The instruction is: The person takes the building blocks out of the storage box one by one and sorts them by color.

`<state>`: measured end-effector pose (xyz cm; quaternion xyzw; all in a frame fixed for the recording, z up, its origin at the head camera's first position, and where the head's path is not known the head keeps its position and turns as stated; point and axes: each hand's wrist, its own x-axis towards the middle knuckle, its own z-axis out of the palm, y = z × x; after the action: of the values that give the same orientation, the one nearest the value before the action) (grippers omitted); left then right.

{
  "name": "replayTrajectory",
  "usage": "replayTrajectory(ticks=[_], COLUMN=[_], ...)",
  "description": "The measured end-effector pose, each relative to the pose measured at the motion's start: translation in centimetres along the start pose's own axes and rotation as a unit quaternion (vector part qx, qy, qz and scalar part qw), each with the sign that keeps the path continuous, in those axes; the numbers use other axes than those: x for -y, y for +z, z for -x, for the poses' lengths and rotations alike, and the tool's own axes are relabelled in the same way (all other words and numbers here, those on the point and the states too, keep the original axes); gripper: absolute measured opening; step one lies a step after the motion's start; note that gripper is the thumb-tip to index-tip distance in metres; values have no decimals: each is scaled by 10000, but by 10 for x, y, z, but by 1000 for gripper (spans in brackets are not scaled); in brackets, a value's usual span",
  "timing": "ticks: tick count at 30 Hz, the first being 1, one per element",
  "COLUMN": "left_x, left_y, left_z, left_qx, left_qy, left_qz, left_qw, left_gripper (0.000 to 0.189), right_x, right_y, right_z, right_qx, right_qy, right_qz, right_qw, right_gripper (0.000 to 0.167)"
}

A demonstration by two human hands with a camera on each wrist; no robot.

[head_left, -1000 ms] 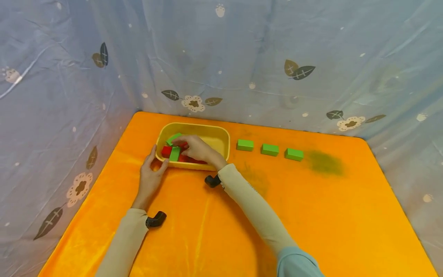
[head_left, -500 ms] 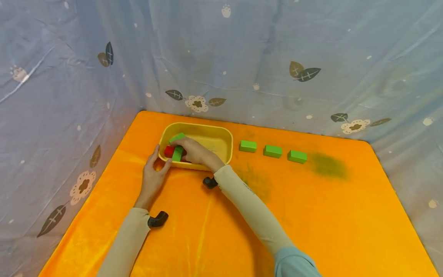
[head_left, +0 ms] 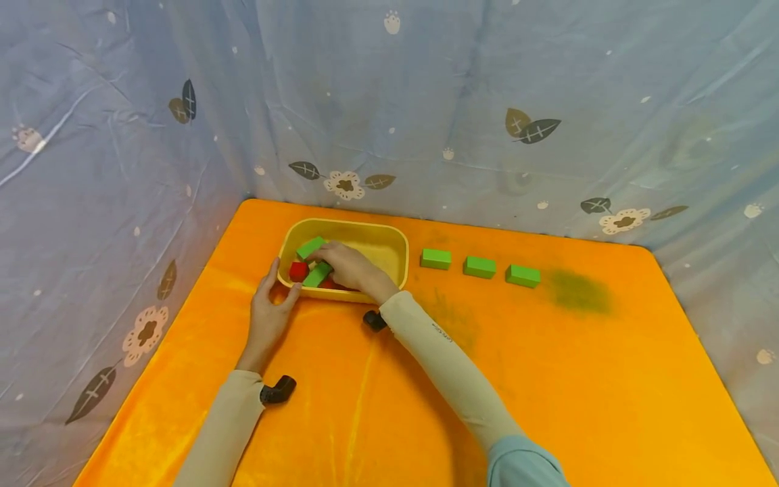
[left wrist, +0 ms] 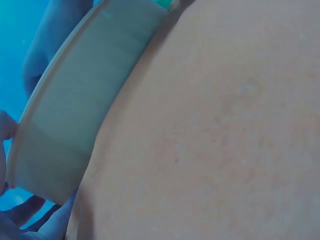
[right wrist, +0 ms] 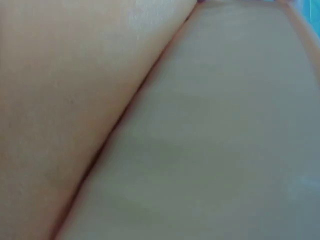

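Note:
In the head view, a yellow plastic bin holds green and red blocks at its left end. My left hand holds its front left corner, thumb on the front rim and fingers along the left side. My right hand is inside with curled fingers, at the upper end of a slanted green block; the grip itself is partly hidden. A second green block lies right by the fingertips. Near it sits a red block. The left wrist view shows the bin wall close up.
Three green blocks stand in a spaced row on the orange cloth, right of the bin. Behind and beside the table hangs a patterned grey-blue curtain. Mostly skin and sleeve fill the right wrist view.
The right hand has drawn slightly right and toward the front inside the bin. The green block under its fingers has turned from nearly upright to slanted. The left hand stays at the corner.

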<state>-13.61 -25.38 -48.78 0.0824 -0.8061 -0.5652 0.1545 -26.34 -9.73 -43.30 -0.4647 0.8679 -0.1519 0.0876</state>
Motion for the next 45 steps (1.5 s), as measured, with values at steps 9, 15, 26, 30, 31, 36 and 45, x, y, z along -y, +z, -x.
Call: replayTrajectory(ticks=[9, 15, 26, 30, 31, 36, 45], left_x=[3, 3, 0, -11, -13, -12, -2], left_y=[5, 7, 1, 0, 0, 1, 2], left_z=[1, 2, 3, 4, 4, 4, 3], left_qx=[22, -72, -132, -32, -22, -73, -149], left_qy=[51, 23, 56, 1, -5, 0, 121], left_qz=[-82, -5, -38, 5, 21, -22, 5], left_qw=[10000, 10000, 9999, 10000, 10000, 10000, 9998], left_gripper=[70, 72, 69, 69, 69, 69, 70], right_x=[-8, -15, -33, -37, -38, -45, -64], right_y=[-2, -8, -12, -18, -20, -27, -33], right_z=[10, 23, 41, 51, 53, 67, 89], right_qx=[16, -182, -682, -889, -951, -1168, -1371], right_qy=[-272, -425, -54, 7, 12, 76, 408], right_qz=[10, -1236, -2032, -2109, -2139, -2253, -2526], right_qw=[9996, 9912, 9767, 9734, 9722, 9672, 9569], right_gripper=[41, 45, 55, 54, 54, 54, 54])
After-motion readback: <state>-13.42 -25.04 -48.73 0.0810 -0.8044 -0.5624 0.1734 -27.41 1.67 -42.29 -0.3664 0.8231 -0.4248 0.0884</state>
